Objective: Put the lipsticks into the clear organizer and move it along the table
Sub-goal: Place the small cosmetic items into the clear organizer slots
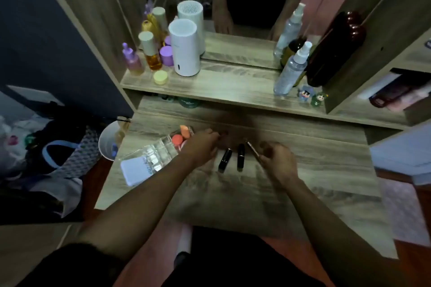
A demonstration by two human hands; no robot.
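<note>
Two black lipsticks (225, 159) (241, 156) lie side by side on the wooden table (326, 170), between my hands. My right hand (278, 161) pinches a thin metallic lipstick (251, 150) that slants up to the left. My left hand (203, 144) is closed around something small with a reddish tip at its fingertips; what it is stays unclear. The clear organizer (161, 151) stands at the table's left, just left of my left hand, with orange makeup sponges (178, 138) in it.
A white flat case (136, 170) lies before the organizer at the table's left edge. The raised shelf (221, 88) carries bottles, a white cylinder (184, 46), spray bottles (291, 70) and small figurines. A white bin (108, 141) and bags sit left of the table.
</note>
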